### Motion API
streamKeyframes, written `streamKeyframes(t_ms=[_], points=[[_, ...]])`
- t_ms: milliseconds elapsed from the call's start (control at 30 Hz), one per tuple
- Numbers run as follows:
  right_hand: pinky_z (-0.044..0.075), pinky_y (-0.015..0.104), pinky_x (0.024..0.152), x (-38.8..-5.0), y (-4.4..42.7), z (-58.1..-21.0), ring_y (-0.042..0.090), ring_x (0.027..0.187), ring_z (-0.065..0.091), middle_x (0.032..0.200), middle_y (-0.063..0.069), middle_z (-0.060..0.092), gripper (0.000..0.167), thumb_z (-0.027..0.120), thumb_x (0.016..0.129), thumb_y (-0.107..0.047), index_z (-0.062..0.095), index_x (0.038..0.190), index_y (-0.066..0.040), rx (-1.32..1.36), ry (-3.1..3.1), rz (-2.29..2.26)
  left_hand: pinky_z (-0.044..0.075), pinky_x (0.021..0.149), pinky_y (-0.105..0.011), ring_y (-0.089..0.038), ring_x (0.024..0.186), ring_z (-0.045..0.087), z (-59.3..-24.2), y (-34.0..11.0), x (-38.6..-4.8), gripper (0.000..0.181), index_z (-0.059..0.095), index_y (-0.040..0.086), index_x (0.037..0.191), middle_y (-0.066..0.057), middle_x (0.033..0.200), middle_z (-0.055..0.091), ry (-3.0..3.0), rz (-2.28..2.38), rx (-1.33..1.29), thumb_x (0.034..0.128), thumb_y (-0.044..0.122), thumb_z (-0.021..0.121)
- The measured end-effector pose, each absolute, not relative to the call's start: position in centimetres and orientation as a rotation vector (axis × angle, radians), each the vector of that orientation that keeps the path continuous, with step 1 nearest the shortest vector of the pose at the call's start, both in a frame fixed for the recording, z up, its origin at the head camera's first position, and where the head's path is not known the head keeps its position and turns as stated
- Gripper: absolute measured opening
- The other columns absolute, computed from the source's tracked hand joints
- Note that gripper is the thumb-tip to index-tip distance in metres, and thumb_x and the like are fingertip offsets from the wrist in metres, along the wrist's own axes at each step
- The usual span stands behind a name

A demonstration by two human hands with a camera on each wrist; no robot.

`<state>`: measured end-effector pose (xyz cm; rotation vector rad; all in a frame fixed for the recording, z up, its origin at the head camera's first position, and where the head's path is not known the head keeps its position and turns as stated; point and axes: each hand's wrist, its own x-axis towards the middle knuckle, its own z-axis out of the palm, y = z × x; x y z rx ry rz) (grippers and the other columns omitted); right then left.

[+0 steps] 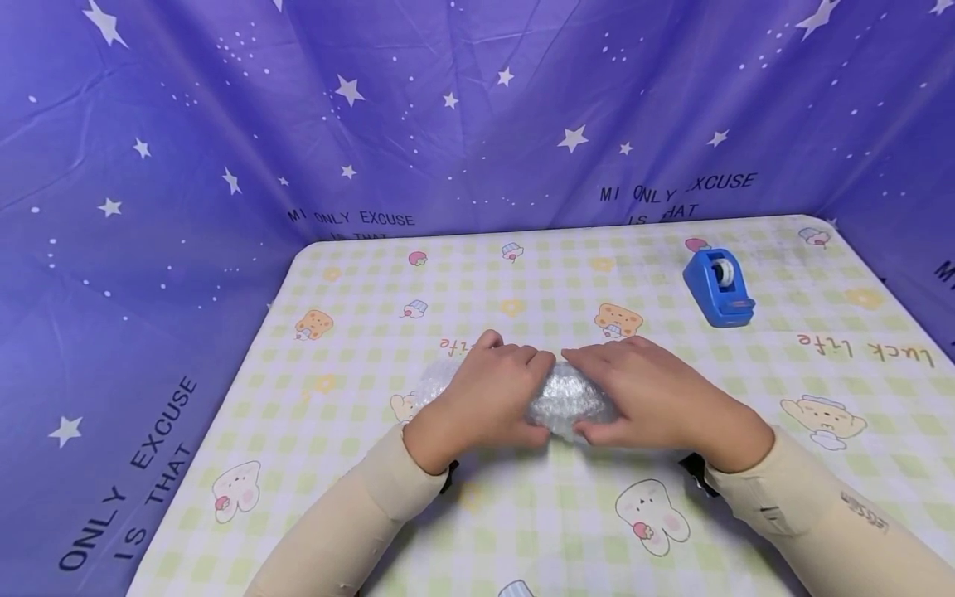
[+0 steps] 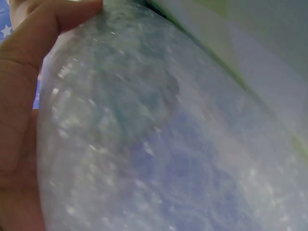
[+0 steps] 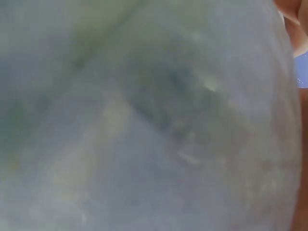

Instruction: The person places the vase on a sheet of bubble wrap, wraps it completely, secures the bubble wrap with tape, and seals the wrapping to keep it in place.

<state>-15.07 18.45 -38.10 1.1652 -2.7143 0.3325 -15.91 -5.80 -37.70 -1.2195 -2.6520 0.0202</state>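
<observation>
A bundle of clear bubble wrap (image 1: 569, 396) lies across the table in front of me, under both hands. My left hand (image 1: 496, 390) grips its left part from above, with the thumb on the near side; the thumb (image 2: 29, 62) also shows along the wrap's edge in the left wrist view. Opposite it, my right hand (image 1: 649, 394) grips the right part the same way. Through the bubble wrap (image 2: 130, 96) a darker greenish shape shows, its kind unclear. Blurred bubble wrap (image 3: 183, 144) fills most of the right wrist view.
A blue tape dispenser (image 1: 719, 288) with a roll of tape stands at the back right. The table's cloth (image 1: 358, 348) is green-checked with cartoon prints. Behind the table hangs a purple curtain (image 1: 448, 133) with white stars.
</observation>
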Motion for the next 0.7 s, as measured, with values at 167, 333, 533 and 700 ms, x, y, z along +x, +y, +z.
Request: streamKeyframes(t_ms=[167, 333, 533, 700], points=[[0.049, 0.049, 0.096, -14.97, 18.62, -37.91, 0.023, 0.117, 0.067, 0.128, 0.003, 0.070, 0.075, 0.076, 0.081, -0.055, 0.061, 0.138, -0.008, 1.172, -2.684, 0.315, 0.036, 0.077, -0.035, -0.012, 0.081, 0.066, -37.77, -6.00, -16.23, 0.064, 0.062, 0.017, 0.111, 0.008, 0.091, 0.067, -2.680, -0.041, -1.210, 0.0660, 0.059, 0.077], [0.048, 0.053, 0.101, -14.96, 18.71, -37.72, 0.026, 0.122, 0.065, 0.132, 0.005, 0.068, 0.075, 0.076, 0.082, -0.053, 0.060, 0.140, -0.009, 1.191, -2.665, 0.327, 0.036, 0.076, -0.035, -0.011, 0.079, 0.066, -37.73, -6.17, -16.44, 0.061, 0.063, 0.017, 0.110, 0.008, 0.091, 0.068, -2.683, -0.062, -1.223, 0.0671, 0.058, 0.075], [0.045, 0.061, 0.104, -14.78, 18.63, -37.60, 0.026, 0.126, 0.063, 0.136, 0.004, 0.066, 0.084, 0.079, 0.078, -0.059, 0.057, 0.144, -0.011, 1.191, -2.700, 0.315, 0.036, 0.076, -0.035, -0.010, 0.079, 0.065, -37.79, -6.37, -16.63, 0.062, 0.062, 0.018, 0.113, 0.008, 0.095, 0.069, -2.720, -0.095, -1.238, 0.0674, 0.058, 0.075], [0.043, 0.063, 0.106, -14.57, 18.39, -37.53, 0.027, 0.126, 0.062, 0.136, 0.004, 0.066, 0.093, 0.083, 0.073, -0.062, 0.057, 0.144, -0.010, 1.175, -2.739, 0.281, 0.036, 0.076, -0.034, -0.008, 0.080, 0.065, -37.89, -6.48, -16.79, 0.062, 0.063, 0.019, 0.114, 0.009, 0.096, 0.069, -2.748, -0.119, -1.252, 0.0682, 0.058, 0.075]])
